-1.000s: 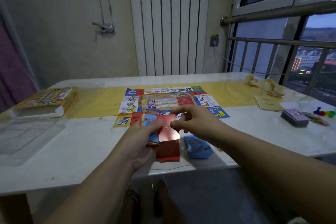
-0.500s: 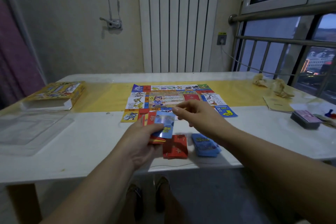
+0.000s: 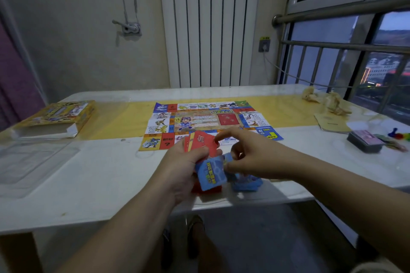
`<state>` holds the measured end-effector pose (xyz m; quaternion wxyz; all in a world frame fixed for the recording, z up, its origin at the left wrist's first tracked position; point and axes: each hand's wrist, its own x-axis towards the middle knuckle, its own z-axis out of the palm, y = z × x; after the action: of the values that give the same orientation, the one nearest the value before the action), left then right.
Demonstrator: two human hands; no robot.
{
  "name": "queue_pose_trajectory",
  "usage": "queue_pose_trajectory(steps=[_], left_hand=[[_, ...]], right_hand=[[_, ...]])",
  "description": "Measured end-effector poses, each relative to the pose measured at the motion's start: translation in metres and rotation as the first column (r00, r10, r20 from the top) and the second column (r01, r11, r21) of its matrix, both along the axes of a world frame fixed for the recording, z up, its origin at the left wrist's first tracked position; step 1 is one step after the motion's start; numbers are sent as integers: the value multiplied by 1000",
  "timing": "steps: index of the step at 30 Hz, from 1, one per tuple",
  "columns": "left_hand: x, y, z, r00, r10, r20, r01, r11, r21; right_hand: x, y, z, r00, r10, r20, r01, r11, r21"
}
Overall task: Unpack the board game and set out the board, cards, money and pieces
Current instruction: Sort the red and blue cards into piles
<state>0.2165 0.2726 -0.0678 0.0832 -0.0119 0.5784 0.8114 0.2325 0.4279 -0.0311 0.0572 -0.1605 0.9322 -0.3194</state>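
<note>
— Between the two hands, what is that blue card point(image 3: 210, 176) doing?

— The right hand point(image 3: 253, 157) pinches it by its upper corner, with thumb and fingers curled on it, just beside the left thumb. I judge it is being sorted by colour. The blue pile point(image 3: 248, 184) lies on the table right under that hand, so a short drop would land it there.

— And the left hand point(image 3: 182, 168)?

— It grips a small fan of red cards point(image 3: 203, 143), thumb pressed across them. They tilt up toward the person, likely so each colour shows at a glance. The red pile point(image 3: 208, 189) sits beneath that hand, close beside the blue one. I cannot tell if the piles touch.

— Room to work?

— It is tight on the near side. Both piles lie close to the front edge of the table point(image 3: 88, 184), and a carelessly dropped card could slide off. Just beyond the fingertips the board point(image 3: 199, 118) lies flat and unfolded. The widest room is out to the left of the left hand, before the clear tray point(image 3: 31, 162) and the box point(image 3: 55, 115). Well off to the right of the right hand sit a dark-sided stack point(image 3: 366, 143) and coloured pawns point(image 3: 397, 134), out of the way.
</note>
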Motion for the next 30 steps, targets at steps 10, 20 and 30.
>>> queue_pose_trajectory(steps=[10, 20, 30], left_hand=[[-14, -1, 3, 981, 155, 115, -168, 980, 107], [-5, 0, 5, 985, 78, 152, -99, 986, 134], [1, -6, 7, 980, 65, 186, -97, 981, 169]], right_hand=[[1, 36, 6, 993, -113, 27, 116, 963, -244], [-6, 35, -19, 993, -92, 79, 75, 977, 198], [-4, 33, -15, 974, -33, 225, 24, 999, 44]])
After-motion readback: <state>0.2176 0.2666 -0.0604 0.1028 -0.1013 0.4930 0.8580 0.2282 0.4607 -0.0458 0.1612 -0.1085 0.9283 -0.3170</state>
